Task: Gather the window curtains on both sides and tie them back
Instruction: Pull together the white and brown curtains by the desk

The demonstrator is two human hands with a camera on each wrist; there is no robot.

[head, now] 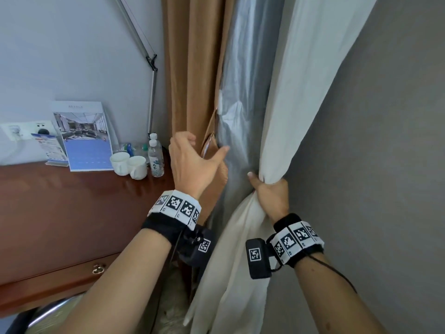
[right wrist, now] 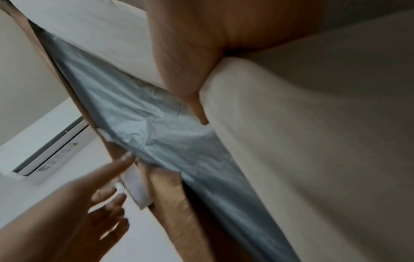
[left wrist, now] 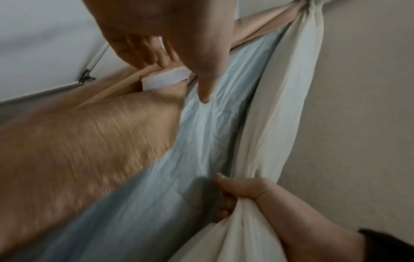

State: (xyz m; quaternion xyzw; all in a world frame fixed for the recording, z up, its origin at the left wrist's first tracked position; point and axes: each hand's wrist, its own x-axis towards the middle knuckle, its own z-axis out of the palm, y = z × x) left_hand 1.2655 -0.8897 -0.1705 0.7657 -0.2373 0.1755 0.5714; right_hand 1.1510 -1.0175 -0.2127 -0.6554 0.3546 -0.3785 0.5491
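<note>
At frame centre, the right hand [head: 271, 192] gripped the bunched white curtain [head: 296, 112] while the left hand [head: 192, 162], fingers loosely curled, reached the tan tie-back [head: 212, 150]; tying remained undone.

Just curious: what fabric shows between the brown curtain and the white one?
A crinkled silvery-blue lining lies between the brown curtain and the white curtain, clearest in the head view.

Cups [head: 128, 163], bottles [head: 155, 157], brochures [head: 84, 136] on desk [head: 72, 201]
</note>
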